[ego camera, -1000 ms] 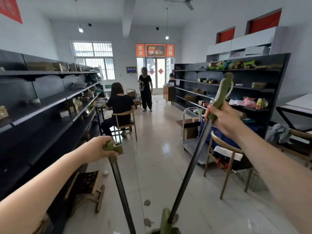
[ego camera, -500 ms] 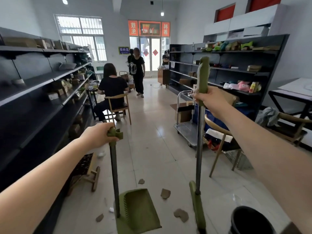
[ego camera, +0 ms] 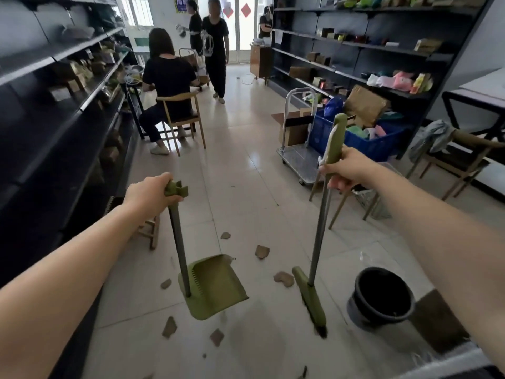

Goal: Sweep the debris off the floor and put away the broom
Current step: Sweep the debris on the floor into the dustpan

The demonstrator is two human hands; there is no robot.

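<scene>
My left hand [ego camera: 149, 194] grips the top of the long handle of a green dustpan [ego camera: 213, 285], whose tray rests on the pale tiled floor. My right hand [ego camera: 348, 169] is closed around the green grip of a broom [ego camera: 310, 299]; its green head stands on the floor to the right of the dustpan. Several brown debris pieces lie around them: one [ego camera: 262, 251] beyond the pan, one [ego camera: 284, 279] between pan and broom head, others [ego camera: 169, 326] nearer to me.
A black bucket [ego camera: 381, 298] stands right of the broom. Dark shelving [ego camera: 68, 110] lines the left, more shelves [ego camera: 355, 47] the right. A trolley [ego camera: 297, 157] with a blue crate and wooden chairs [ego camera: 461, 160] crowd the right. A seated person [ego camera: 166, 86] and standing people [ego camera: 216, 47] are ahead.
The view has tilted down to the floor. Dustpan, broom head, debris and the black bucket have come fully into view. My right hand has lowered with the broom held more upright.
</scene>
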